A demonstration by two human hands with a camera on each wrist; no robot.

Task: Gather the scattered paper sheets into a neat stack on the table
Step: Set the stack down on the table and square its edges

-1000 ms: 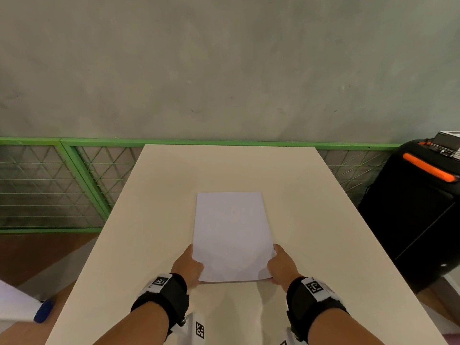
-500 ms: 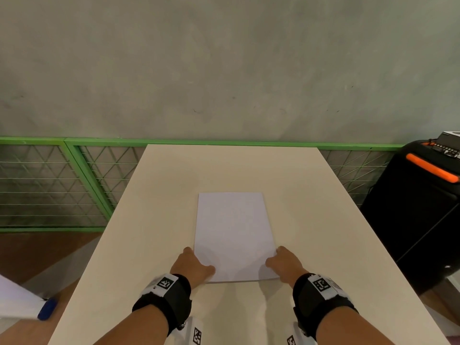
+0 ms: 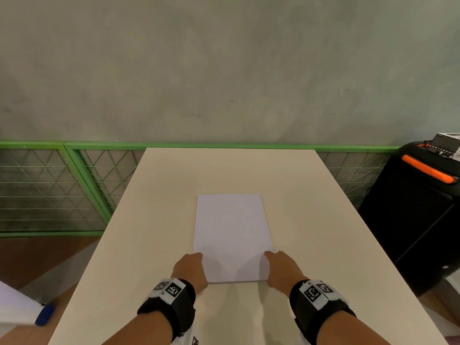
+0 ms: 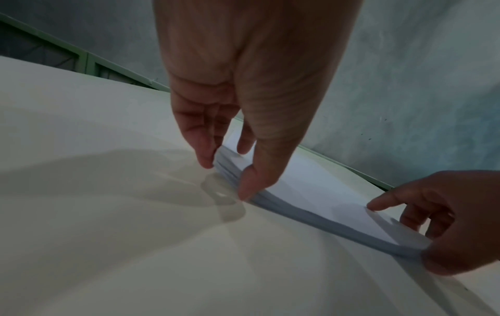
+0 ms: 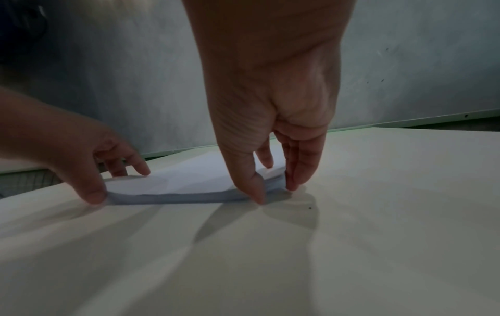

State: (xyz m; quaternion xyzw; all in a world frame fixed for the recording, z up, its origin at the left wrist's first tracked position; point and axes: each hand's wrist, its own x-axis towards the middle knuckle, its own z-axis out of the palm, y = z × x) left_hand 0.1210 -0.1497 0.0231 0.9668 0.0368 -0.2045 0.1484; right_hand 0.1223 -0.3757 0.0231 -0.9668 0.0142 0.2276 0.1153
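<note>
Squaring near corners of paper stack: left hand & right hand, fingers straight, thumbs at near edge, fingertips vs the side edges; stack lies flat mid table, wall beyond

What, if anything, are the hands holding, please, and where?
The paper stack, at its near corners: left hand and right hand, fingers straight against its edges.

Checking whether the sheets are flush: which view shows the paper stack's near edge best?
Right wrist: the paper stack shows its layered near edge side-on. Left wrist shows that edge at a slant; head shows only the top sheet.
</note>
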